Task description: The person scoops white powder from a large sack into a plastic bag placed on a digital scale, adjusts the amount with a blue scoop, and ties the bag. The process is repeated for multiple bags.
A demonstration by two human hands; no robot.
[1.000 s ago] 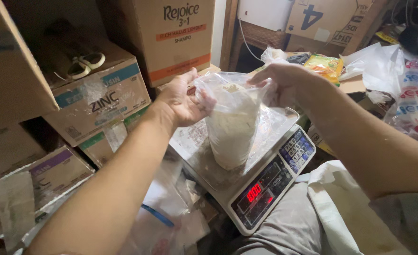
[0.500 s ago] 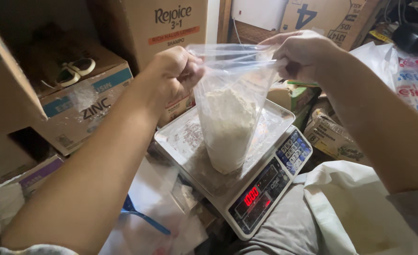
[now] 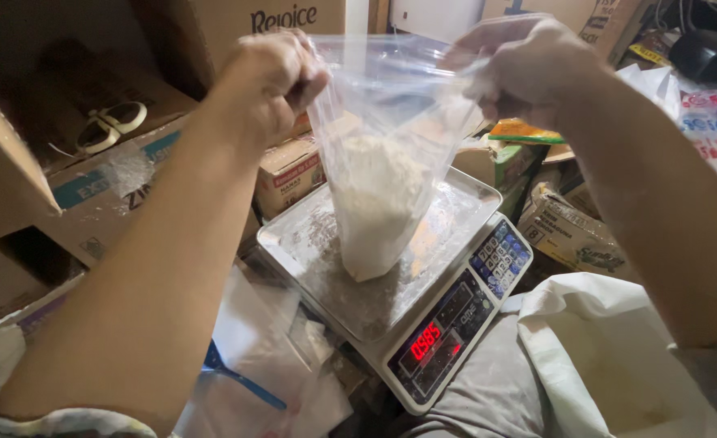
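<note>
Both hands (image 3: 273, 81) grip powder bag (image 3: 378, 195) w/ bottom on scale (image 3: 447, 211).

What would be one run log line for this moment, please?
left hand: grips bag top | right hand: grips bag top | clear bag of white powder: bottom at scale pan

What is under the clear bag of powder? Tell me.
The clear plastic bag, held at its top by the left hand and right hand, has the scale's powder-dusted metal pan beneath it. The bag's tip hides the pan where they meet.
</note>
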